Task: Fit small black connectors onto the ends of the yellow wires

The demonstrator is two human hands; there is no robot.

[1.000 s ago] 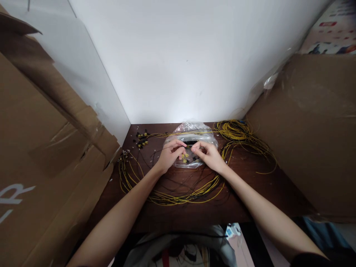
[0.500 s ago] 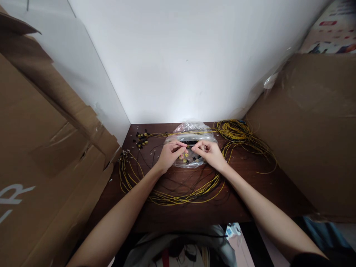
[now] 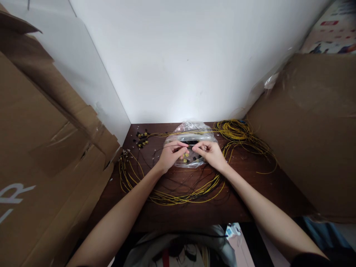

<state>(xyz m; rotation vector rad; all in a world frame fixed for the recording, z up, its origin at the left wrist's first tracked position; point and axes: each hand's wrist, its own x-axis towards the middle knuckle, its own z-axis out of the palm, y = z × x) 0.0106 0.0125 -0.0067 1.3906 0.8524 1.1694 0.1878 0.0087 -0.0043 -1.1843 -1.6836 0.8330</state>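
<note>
My left hand (image 3: 172,155) pinches a thin black wire (image 3: 160,148) between thumb and forefinger; the wire trails off to the left. Fingertip to fingertip with it, a small gap apart, is my right hand (image 3: 210,152), its thumb and forefinger closed together. A thin dark loop shows at the right fingers, but what they grip is too small to tell. Both hands are above a clear plastic bag (image 3: 191,127) holding several small yellow and black parts (image 3: 185,161). A loose ring of yellow and black wires (image 3: 178,202) curves across the table in front of the hands.
A larger coil of yellow wire (image 3: 236,129) lies at the back right of the dark wooden table (image 3: 278,196). Several black and yellow pieces (image 3: 142,139) sit at the back left. Cardboard boxes flank the table, left (image 3: 41,148) and right (image 3: 311,137), before a white wall (image 3: 180,66).
The two hands hold nearly the same pose, with only slight shifts at the fingertips. Wires, bag and boxes stay where they were.
</note>
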